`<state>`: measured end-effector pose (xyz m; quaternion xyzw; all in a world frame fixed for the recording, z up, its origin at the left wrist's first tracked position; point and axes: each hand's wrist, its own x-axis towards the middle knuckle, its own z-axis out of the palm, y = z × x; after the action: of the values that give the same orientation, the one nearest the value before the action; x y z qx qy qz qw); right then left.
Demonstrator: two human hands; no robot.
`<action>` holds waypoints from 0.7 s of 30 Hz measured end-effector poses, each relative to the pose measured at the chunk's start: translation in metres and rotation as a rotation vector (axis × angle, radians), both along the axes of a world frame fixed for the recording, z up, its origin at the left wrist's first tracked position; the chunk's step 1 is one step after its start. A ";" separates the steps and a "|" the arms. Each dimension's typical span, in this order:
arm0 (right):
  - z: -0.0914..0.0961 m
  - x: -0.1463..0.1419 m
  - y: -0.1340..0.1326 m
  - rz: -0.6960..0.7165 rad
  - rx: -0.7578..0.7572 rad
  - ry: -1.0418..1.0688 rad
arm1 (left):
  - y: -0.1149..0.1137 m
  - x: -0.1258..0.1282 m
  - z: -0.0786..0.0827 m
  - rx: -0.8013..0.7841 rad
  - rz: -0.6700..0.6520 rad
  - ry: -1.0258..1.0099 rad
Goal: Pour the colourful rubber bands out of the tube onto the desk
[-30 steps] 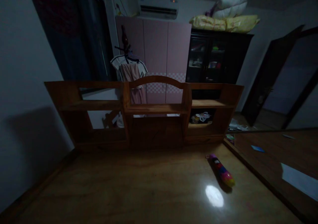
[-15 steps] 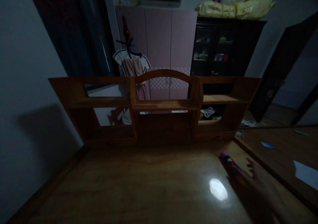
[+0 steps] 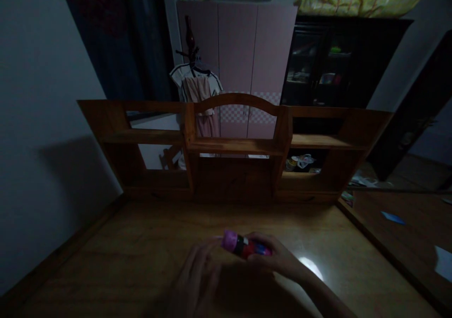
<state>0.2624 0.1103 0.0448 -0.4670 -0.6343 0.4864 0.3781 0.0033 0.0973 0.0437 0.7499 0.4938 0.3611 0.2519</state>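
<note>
My right hand (image 3: 270, 252) is wrapped round a small purple-capped tube (image 3: 247, 246) and holds it above the wooden surface (image 3: 158, 233). The tube has a black band below its cap and a red and blue body; its exact kind cannot be made out. It lies nearly level, with the cap pointing left. To the left of the cap is my left hand (image 3: 197, 271), a little blurred, its fingers stretched out and its fingertips close to the cap. I see nothing in the left hand.
A wooden shelf unit (image 3: 233, 146) stands across the far edge of the surface. A bare wall (image 3: 42, 120) borders the left side. On the brown surface at right lie a blue card (image 3: 392, 218) and white paper (image 3: 443, 263). A pink wardrobe (image 3: 236, 50) stands behind.
My right hand has picked up the tube from the right side of the surface and brought it to the middle. My left hand has come into view. The view has shifted slightly.
</note>
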 end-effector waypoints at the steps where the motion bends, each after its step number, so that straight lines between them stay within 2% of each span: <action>1: -0.004 -0.009 0.001 0.050 -0.039 0.076 | 0.016 0.004 0.003 0.178 -0.008 0.084; 3: -0.015 -0.017 0.000 0.063 -0.160 0.256 | 0.043 0.013 0.006 0.447 -0.025 0.245; 6: -0.029 -0.016 -0.003 0.071 -0.376 0.461 | 0.066 0.028 0.000 0.661 -0.233 0.347; 9: -0.034 -0.014 -0.006 0.053 -0.444 0.503 | 0.070 0.039 -0.018 0.705 -0.343 0.335; 13: -0.036 -0.020 -0.009 0.042 -0.431 0.388 | 0.069 0.040 -0.036 0.737 -0.307 0.289; 16: -0.032 -0.025 -0.014 0.018 -0.312 0.233 | 0.070 0.036 -0.039 0.747 -0.295 0.271; 18: -0.027 -0.025 -0.017 0.014 -0.098 0.047 | 0.070 0.036 -0.038 0.685 -0.273 0.266; 21: -0.017 -0.021 -0.021 0.012 0.219 -0.212 | 0.070 0.040 -0.042 0.495 -0.251 0.296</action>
<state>0.2412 0.0889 0.0280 -0.4681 -0.7224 0.3647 0.3550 0.0428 0.1675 0.0019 0.8879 0.3260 0.3233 0.0295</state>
